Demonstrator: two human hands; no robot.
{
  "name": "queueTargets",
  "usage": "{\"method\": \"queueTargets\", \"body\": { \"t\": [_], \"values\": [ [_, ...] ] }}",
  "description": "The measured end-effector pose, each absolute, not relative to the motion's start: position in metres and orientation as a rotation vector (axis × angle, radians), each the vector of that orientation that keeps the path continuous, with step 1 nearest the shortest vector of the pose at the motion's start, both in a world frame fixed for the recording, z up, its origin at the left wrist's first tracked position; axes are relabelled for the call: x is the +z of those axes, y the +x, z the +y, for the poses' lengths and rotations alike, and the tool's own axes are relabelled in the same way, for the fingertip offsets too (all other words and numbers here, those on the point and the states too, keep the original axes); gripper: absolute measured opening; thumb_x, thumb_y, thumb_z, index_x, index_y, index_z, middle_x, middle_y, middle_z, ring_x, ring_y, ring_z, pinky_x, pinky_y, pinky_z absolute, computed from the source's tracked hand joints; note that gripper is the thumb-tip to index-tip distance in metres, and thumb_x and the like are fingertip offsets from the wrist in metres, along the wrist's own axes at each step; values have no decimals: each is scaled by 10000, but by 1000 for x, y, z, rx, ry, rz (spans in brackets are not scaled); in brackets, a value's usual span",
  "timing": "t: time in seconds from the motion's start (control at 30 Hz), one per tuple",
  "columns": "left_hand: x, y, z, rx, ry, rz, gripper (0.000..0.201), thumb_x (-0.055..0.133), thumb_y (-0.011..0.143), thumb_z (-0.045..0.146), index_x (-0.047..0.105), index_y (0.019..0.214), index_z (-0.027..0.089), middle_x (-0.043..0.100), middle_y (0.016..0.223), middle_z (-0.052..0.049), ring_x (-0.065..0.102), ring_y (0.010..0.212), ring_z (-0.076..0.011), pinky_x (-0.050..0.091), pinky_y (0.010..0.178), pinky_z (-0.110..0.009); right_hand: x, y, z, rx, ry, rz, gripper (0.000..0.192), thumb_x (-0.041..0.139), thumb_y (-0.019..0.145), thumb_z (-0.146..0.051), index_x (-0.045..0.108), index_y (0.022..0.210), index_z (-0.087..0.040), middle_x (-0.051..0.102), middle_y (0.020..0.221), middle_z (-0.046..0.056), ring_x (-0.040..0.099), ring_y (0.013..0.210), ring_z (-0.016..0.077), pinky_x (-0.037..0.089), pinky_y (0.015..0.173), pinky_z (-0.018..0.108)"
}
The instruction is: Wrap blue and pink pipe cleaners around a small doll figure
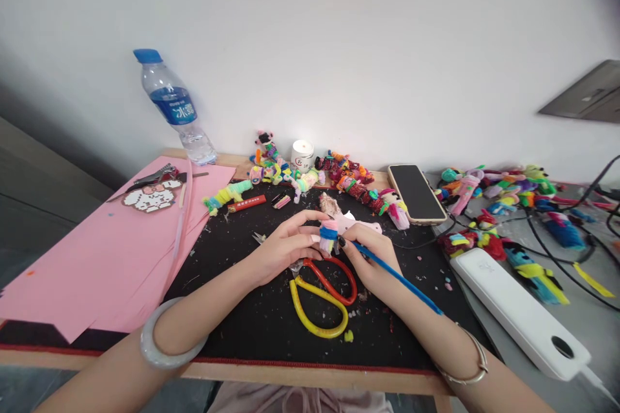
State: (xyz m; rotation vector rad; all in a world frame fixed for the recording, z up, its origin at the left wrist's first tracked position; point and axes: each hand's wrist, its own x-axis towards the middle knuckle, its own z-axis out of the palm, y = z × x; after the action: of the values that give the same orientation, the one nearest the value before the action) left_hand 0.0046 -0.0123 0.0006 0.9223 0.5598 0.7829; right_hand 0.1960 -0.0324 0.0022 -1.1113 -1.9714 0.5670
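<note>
1. Head view: left hand and right hand meet mid-counter, fingers pinched on a small yarn figure between them.
2. Right fingers also grip a blue stick; its long axis trails back toward the right wrist.
3. Scissors lie just under both hands.

A water bottle stands behind pink paper, with a phone and white power strip to the right.

A plain white wall fills the back, evenly lit by soft daylight. Below it runs a wooden tabletop under a black mat. At far right, a grey panel juts off the wall.
</note>
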Motion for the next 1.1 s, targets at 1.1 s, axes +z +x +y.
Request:
{"method": "queueTargets", "body": {
  "t": [1.1],
  "values": [
    [-3, 8, -14, 780, 1096, 621, 411, 611, 792, 192, 462, 1174, 223, 599, 894, -32, 610, 765, -126, 490, 737, -273, 5, 194, -31, 602, -1125, -1963, 110, 505, 829, -168, 525, 722, -187, 557, 676, 5, 505, 614, 128, 392, 588, 241]
  ]
}}
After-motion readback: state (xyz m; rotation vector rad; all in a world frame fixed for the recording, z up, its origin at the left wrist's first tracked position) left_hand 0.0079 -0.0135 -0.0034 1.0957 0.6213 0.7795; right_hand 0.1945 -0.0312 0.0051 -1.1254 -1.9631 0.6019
